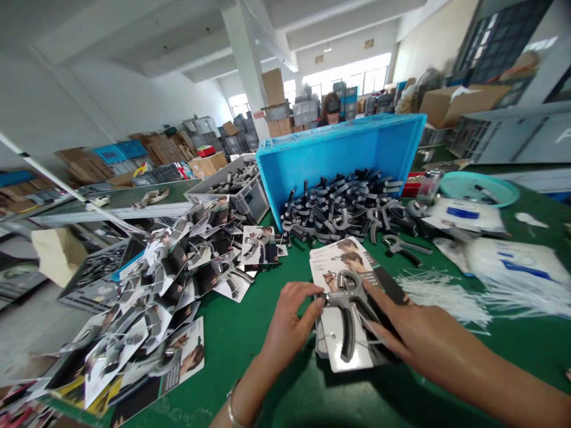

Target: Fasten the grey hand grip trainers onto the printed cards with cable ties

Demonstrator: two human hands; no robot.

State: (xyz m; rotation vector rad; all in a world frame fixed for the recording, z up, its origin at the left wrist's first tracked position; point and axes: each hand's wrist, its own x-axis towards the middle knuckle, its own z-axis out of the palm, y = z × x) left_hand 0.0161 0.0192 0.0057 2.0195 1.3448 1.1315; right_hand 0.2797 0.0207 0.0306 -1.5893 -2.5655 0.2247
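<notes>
A grey hand grip strengthener (pixel 346 318) lies on a printed card (pixel 332 351), on top of a stack of such cards (pixel 321 261) at the front middle. My left hand (pixel 294 315) pinches the knob at the grip's left end between thumb and fingertips. From the right, my right hand (pixel 401 324) holds the grip's other handle, its fingers partly hidden behind the handle and card. A thin white tie runs across the card by the handles.
A tipped blue crate (pixel 339 145) spills many grips behind the stack. Carded grips (pixel 156 303) pile up at left. White zip ties (pixel 446 291), plastic bags (pixel 521 261) and a turquoise tray (pixel 479 187) are at right. One loose grip (pixel 407 246) lies near the crate.
</notes>
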